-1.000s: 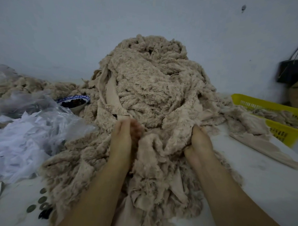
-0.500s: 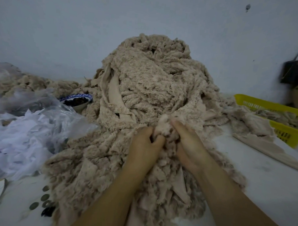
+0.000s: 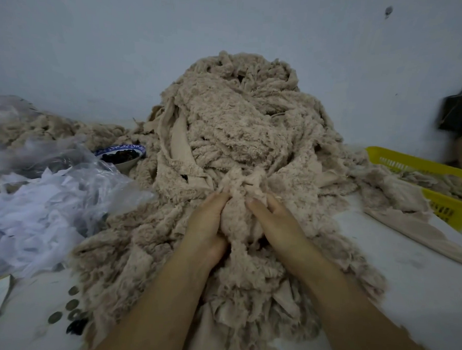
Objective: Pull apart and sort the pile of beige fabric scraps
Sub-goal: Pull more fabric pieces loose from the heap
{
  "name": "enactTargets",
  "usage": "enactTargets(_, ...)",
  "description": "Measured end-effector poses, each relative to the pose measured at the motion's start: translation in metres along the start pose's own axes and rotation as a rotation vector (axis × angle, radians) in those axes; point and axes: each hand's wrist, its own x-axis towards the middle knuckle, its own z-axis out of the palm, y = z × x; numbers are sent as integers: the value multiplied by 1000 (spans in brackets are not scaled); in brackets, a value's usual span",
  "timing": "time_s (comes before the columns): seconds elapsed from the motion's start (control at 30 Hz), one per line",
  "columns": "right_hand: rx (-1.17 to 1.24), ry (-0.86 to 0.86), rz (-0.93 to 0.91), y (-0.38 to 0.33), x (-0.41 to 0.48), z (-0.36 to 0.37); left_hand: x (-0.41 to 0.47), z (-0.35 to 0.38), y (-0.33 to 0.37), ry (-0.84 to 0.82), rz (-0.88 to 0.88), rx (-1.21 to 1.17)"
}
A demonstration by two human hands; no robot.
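A tall pile of fluffy beige fabric scraps [image 3: 242, 127] rises in the middle of the white table [image 3: 418, 283] and spills toward me. At its near foot my left hand [image 3: 207, 226] and my right hand [image 3: 278, 224] sit close together, one on each side of a bunched beige scrap [image 3: 240, 201]. Both hands grip this scrap, fingers curled into it, and its top sticks up between the fingertips. More beige scraps trail off to the right toward a yellow basket [image 3: 440, 207].
White scraps in a clear plastic bag [image 3: 46, 201] lie at the left. A blue-rimmed bowl [image 3: 123, 155] with dark contents stands behind the bag. Several round buttons [image 3: 70, 310] lie at the near left edge. A dark bag [image 3: 460, 110] hangs on the wall at far right.
My hands came together from apart at the pile's foot and closed on one bunched scrap, which now stands a little higher between them.
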Motion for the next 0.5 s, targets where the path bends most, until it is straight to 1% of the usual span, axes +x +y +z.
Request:
enactTargets(0.03,98,46,18,0,1,-1,1,-1,-1,98,94,220)
enactTargets(0.07,211,102,35,-2,3,-4,1,-2,-3,203,249,495)
enactTargets(0.1,292,154,45,-4,4,-7,-1,-2,-3,271,471,732)
enactTargets(0.13,325,192,46,-6,4,-9,-5,-1,-3,263,719,884)
enactTargets(0.17,326,222,44,-8,4,-11,-9,2,-4,178,919,985)
enactTargets(0.2,330,238,46,-8,4,-12,-11,5,-8,73,1051,1091)
enactTargets(0.23,341,237,51,-9,3,-13,-13,9,-13,1,1122,1213)
enactTargets(0.27,359,224,58,-9,2,-14,-13,10,-17,-22,1153,1334)
enactTargets(0.3,371,216,62,-9,1,-14,-13,10,-19,-10,1169,1430)
enactTargets(0.37,382,207,67,-9,1,-14,-8,6,-18,18,1179,1515)
enactTargets(0.43,393,188,70,-9,1,-16,-6,2,-16,-6,1170,1510)
enactTargets(0.47,390,181,70,-9,2,-17,-7,1,-14,-9,1120,1481)
enactTargets(0.5,396,172,67,-8,3,-17,-7,1,-13,34,1017,1386)
